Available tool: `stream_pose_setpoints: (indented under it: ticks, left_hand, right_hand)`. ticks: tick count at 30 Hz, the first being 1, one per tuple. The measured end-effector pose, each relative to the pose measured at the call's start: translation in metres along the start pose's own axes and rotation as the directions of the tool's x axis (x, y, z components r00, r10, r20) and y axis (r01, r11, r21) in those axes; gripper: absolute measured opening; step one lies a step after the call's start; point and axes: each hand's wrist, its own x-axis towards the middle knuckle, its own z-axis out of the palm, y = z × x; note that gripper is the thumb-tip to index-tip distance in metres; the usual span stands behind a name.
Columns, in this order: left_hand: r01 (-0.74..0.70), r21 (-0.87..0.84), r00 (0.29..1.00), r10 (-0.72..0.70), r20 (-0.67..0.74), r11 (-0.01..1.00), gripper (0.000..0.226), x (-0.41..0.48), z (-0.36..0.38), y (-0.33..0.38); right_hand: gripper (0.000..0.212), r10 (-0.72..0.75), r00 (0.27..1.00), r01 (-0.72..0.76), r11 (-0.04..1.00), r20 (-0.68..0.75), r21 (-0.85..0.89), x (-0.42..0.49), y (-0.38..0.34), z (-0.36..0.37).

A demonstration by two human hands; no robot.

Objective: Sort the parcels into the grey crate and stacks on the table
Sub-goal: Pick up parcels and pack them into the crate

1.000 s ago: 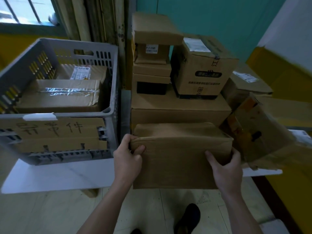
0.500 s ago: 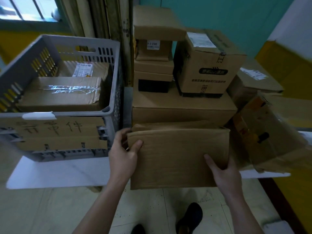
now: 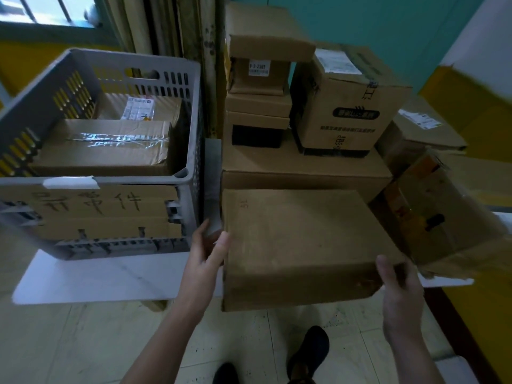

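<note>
A plain brown parcel [image 3: 299, 239] lies flat on the white table [image 3: 97, 278], in front of the stack, and its near end hangs over the table's front edge. My left hand [image 3: 206, 253] is at the parcel's left side with straight fingers, the thumb touching the left edge. My right hand [image 3: 399, 289] grips the near right corner between thumb and fingers. The grey crate [image 3: 194, 120] stands to the left and holds a taped parcel [image 3: 105, 145] with another behind it.
Behind the parcel a wide flat box [image 3: 304, 167] carries a printed carton [image 3: 349, 106] and small stacked boxes [image 3: 266, 65]. A torn open carton [image 3: 432, 212] leans at the right. A handwritten cardboard sign [image 3: 88, 206] covers the crate's front. My shoe [image 3: 310, 350] is on the floor below.
The parcel has tipped from upright on its edge to flat on the table. My left hand has let go of its top corner and now lies straight along the left side.
</note>
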Motion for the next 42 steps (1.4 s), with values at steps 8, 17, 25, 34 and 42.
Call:
stream_pose_setpoints:
  ticks: [8, 17, 25, 34, 42]
  left_hand:
    - [-0.138, 0.197, 0.990, 0.127, 0.067, 0.971, 0.065, -0.006, 0.008, 0.010]
    - [-0.113, 0.305, 0.993, 0.114, 0.015, 0.946, 0.048, -0.008, 0.014, 0.005]
    - [-0.090, 0.303, 0.995, 0.100, -0.017, 0.949, 0.045, -0.006, 0.016, 0.003]
    - [-0.032, 0.267, 0.999, 0.040, -0.023, 0.963, 0.048, -0.005, 0.013, -0.007]
    - [0.032, 0.063, 0.998, -0.028, -0.059, 0.997, 0.090, -0.008, 0.008, -0.006]
  right_hand:
    - [0.087, -0.088, 0.996, 0.089, 0.984, 0.010, -0.156, -0.001, -0.006, 0.009]
    - [0.094, -0.082, 0.997, 0.082, 0.977, 0.009, -0.196, 0.000, -0.003, 0.011]
    - [0.085, -0.094, 0.995, 0.096, 0.980, 0.019, -0.175, 0.003, 0.001, 0.010]
    - [0.081, -0.104, 0.994, 0.110, 0.966, 0.037, -0.235, 0.006, 0.005, 0.011]
    - [0.089, -0.110, 0.983, 0.123, 0.989, 0.146, -0.082, 0.004, -0.004, 0.002]
